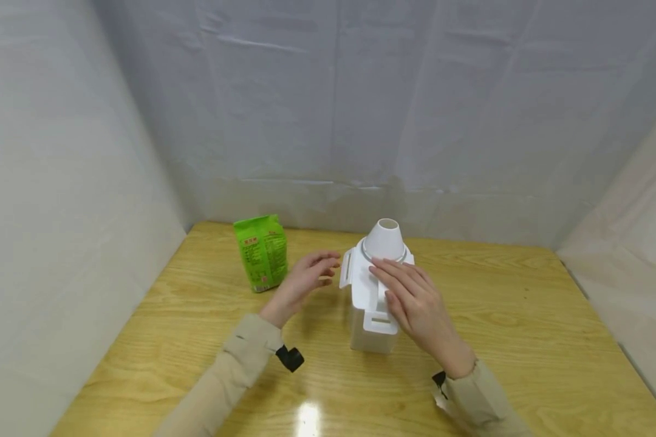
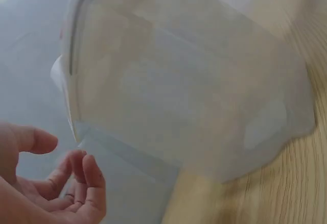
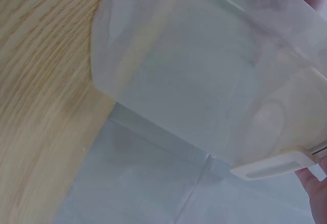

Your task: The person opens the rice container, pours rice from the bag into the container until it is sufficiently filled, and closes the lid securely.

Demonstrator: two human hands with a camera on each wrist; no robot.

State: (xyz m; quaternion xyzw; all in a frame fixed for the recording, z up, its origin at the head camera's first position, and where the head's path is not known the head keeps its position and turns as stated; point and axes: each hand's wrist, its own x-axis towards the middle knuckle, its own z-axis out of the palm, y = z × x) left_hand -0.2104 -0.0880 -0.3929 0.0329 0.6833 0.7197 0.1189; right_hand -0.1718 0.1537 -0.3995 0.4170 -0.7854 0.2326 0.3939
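A white container (image 1: 373,334) with translucent walls stands upright on the table, its white lid (image 1: 365,288) on top. On the lid sits a white cone-shaped piece (image 1: 386,243) with a round opening at its tip. My right hand (image 1: 413,297) rests on the lid's right side with its fingers fairly straight, close to the cone's base. To the left of the container, my left hand (image 1: 306,276) is held with loosely bent fingers and nothing in it. The left wrist view shows those fingers (image 2: 94,183) apart from the container wall (image 2: 179,81). A side flap (image 3: 276,165) sticks outward in the right wrist view.
A green printed bag (image 1: 263,255) stands at the back left, just behind my left hand. The wooden table (image 1: 514,315) reaches back to a pale sheet (image 1: 306,121), and similar sheets hang at both sides.
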